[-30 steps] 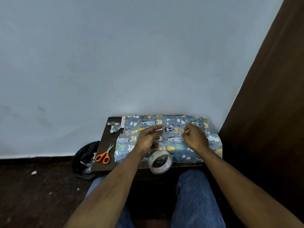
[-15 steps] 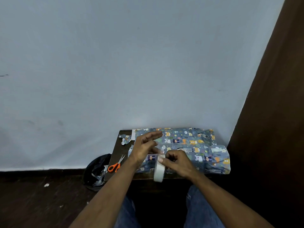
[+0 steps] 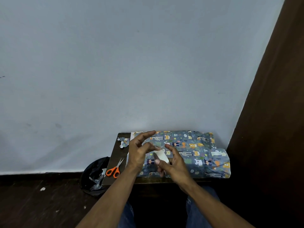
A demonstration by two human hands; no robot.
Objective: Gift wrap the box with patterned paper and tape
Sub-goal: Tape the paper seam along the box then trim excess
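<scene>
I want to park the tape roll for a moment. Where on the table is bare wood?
Only the left strip of the table: between the paper scrap and scissors. The wrapped box crowds the rest.

Dim indoor shot, soft diffuse light, no hard shadows. Wall [image 3: 115, 71] is the brightest area, evenly lit pale blue-grey, falling off slightly toward the left and lower edges. Floor [image 3: 41, 203] and brown panel [image 3: 271, 112] on the right are very dark, little detail. Area under the bench [image 3: 113, 162] is near black. Wide-angle distortion: the panel's edge leans steeply and the floor line bows slightly. Left hand [image 3: 138, 153] and right hand [image 3: 172, 162] are softly smeared, fingertips blurred. Tape roll [image 3: 162, 156] is pale, washed out, its edges unclear. Wrapped box [image 3: 197, 153] print is reasonably sharp. No glare.
</scene>
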